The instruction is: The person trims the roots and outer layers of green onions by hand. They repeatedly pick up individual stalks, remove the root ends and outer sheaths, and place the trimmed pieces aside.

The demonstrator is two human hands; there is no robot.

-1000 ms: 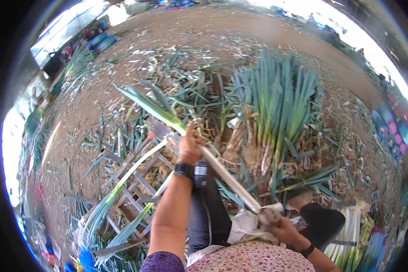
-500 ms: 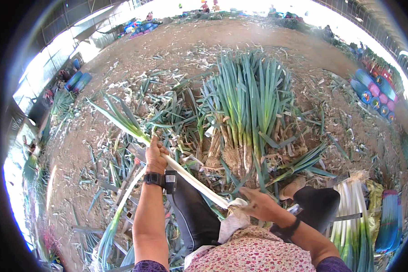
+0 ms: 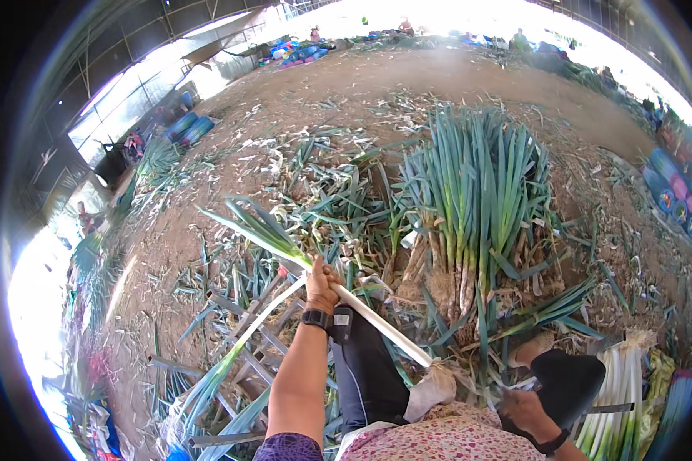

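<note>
My left hand (image 3: 323, 284) is closed around a leek (image 3: 384, 324), near where its white shank turns green. The leek slants across my dark-trousered leg, leaves up to the left and root end low by my lap. Thin pale strips show near that root end. My right hand (image 3: 527, 411) is to the right of the root end, beside my bent knee, apart from the shank. Its fingers are curled and somewhat blurred; I cannot make out what they hold. A second leek (image 3: 231, 355) lies on a slatted rack left of my left forearm.
A big bunch of untrimmed leeks (image 3: 477, 200) stands ahead on the littered dirt floor. White-shanked leeks (image 3: 619, 384) lie in a rack at my right. Cut leaves (image 3: 338, 196) are scattered ahead. Blue and pink bundles (image 3: 677, 188) lie far right; people are in the distance.
The view has swung left, so the scene sits farther right and lower. My right hand has moved from the leek's root end toward the right. My left hand keeps its hold.
</note>
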